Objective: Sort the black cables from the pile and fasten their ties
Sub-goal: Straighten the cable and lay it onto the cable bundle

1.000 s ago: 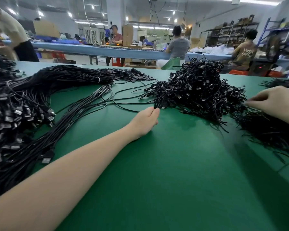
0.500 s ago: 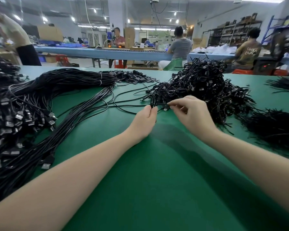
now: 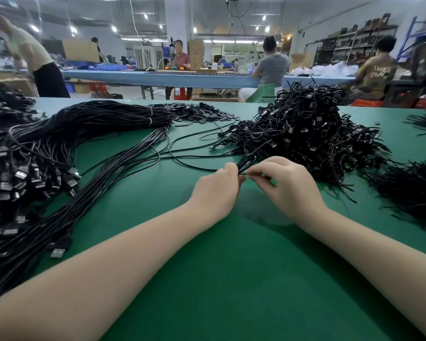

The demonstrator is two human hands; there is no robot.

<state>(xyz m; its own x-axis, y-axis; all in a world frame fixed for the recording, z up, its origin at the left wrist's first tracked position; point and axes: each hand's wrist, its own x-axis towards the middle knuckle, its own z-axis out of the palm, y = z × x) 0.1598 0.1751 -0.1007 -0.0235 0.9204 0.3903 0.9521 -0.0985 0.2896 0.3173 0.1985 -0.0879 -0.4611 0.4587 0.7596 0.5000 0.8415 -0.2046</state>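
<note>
On the left, long cables: we see a big bundle [image 3: 103, 119] lying flat, so each one is easy to pull out.
Left hand [image 3: 217, 190]: we pinch a folded cable [image 3: 247, 162] tight, to keep its loops together.
Cable: it sits between both hands, near the middle; its long way points far and a bit right.
Right hand [image 3: 284, 183]: we pinch a thin tie at the fold, we think to wrap it.
Far right pile [image 3: 305, 134]: done cables, close by for dropping.
</note>
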